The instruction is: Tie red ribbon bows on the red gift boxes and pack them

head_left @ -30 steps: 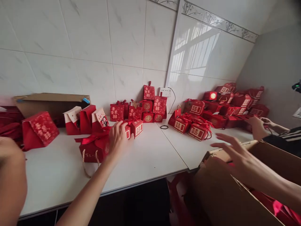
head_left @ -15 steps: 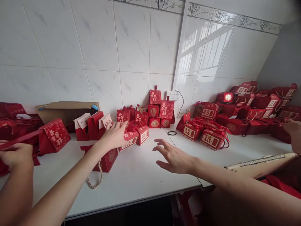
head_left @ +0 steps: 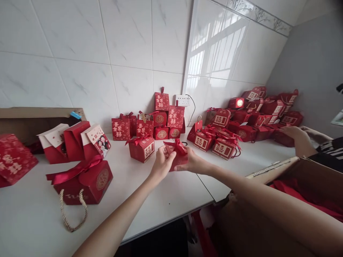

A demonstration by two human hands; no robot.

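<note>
A small red gift box [head_left: 179, 161] with a ribbon bow on top is held between my two hands, over the middle of the white table. My left hand [head_left: 163, 159] grips its left side, thumb toward the top. On the opposite side my right hand [head_left: 193, 160] has its fingers closed around the box. Part of the box is hidden by the fingers. Just left of it stands another ribboned red gift box [head_left: 142, 148] with a gold character panel. Farther left sits a larger red box [head_left: 88, 182] with a rope handle and a ribbon.
Stacked red boxes [head_left: 161, 119] stand against the tiled wall by a socket strip [head_left: 182, 100]. Two ribboned boxes [head_left: 224, 147] are to the right, before a big pile [head_left: 254, 119]. Another person's hand [head_left: 298, 137] touches that pile. An open carton [head_left: 302, 167] is at front right.
My left hand has moved right, and one ribboned gift box is now between both hands. My right hand has closed on it. Another person's hand at the left has gone out of view.
</note>
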